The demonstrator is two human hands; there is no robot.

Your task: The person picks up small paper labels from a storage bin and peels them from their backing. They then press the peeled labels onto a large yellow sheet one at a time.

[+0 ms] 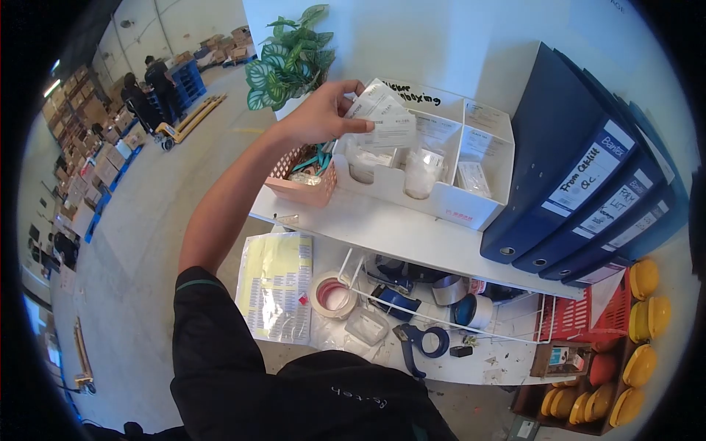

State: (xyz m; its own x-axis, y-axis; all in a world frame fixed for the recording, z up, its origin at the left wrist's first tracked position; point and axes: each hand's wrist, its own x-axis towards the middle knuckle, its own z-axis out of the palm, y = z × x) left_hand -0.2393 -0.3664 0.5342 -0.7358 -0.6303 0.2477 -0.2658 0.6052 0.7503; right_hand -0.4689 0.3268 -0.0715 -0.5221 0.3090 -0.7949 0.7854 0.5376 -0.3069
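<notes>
My left hand [323, 112] is raised over the white divided organizer box [460, 202], its thumb and fingers pinching white printed labels [382, 117]. The labels fan out above the box's left compartments. Inside the box are rolled clear plastic bags [425, 173] and, in the right compartment, a small white packet [472, 178]. Just below my left wrist sits a pink basket [305, 191] with cords and small items. My right hand does not show.
Blue binders [588, 184] stand at the right of the shelf, a potted plant [290, 62] at the back left. The lower shelf bears tape rolls [333, 295], a tape dispenser [421, 342] and a yellow printed sheet [276, 283]. People [158, 84] stand far left.
</notes>
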